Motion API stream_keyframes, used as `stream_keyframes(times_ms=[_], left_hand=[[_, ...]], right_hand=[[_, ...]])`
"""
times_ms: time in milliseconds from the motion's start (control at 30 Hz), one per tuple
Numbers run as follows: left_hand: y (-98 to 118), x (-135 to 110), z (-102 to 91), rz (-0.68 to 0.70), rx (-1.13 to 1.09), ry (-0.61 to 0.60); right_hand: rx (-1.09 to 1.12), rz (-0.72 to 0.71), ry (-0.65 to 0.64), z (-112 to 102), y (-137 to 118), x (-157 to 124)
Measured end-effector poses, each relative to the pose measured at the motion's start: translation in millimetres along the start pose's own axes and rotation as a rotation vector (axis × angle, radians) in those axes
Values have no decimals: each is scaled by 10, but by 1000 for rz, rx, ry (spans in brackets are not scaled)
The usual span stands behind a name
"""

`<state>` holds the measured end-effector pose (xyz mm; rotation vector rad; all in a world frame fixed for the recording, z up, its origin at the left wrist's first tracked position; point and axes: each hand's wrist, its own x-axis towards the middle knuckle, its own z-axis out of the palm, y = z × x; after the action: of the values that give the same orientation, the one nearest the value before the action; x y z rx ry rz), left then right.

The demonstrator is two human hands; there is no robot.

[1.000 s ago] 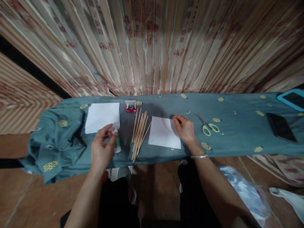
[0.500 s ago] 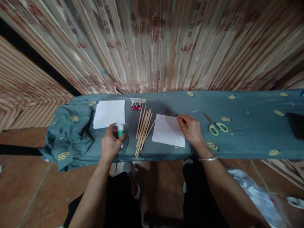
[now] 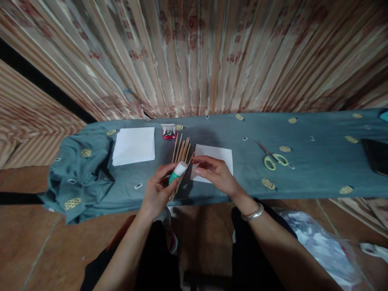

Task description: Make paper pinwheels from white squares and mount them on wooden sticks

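Note:
A glue stick with a white cap and green body is gripped in my left hand, tilted and raised over the wooden sticks. My right hand is held above the single white sheet, its fingers apart and close to the glue stick's cap without gripping it. That sheet lies just right of the sticks, partly hidden by the right hand. A stack of white paper rests on the left of the cloth. Behind the sticks stands a small red and white box holding small metallic pieces.
Scissors with pale green handles lie open on the teal cloth to the right. A dark flat object sits at the far right. Bunched cloth covers the left end. A plastic bag is on the floor.
My left hand has lifted the glue stick off the cloth and carried it right, over the sticks. My right hand has left the sheet's right edge and moved left towards the glue stick.

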<state>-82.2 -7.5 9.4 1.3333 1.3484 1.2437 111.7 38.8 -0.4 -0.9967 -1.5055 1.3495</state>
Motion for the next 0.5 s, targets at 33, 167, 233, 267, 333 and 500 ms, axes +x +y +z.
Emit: stream_keyframes(times_ms=[33,167,233,267,333,500], left_hand=[[-18,-13,20,36,55,-34],[-68,-59,49,80,184,-100],[-78,-77,48,78,190,-107],[-82,-82,45,79,194,-113],[-91,-85,29,77,202,-118],[-80,-49,-58,23,161,-80]], right_hand=[[51,4,-27,34,-22,8],[78,20,-93,100,-53,27],[66,29,-129,117,-38,32],[67,35,-138,121,-28,37],[83,56,-130,108,-8,57],[173,69,79,-103,-2,161]])
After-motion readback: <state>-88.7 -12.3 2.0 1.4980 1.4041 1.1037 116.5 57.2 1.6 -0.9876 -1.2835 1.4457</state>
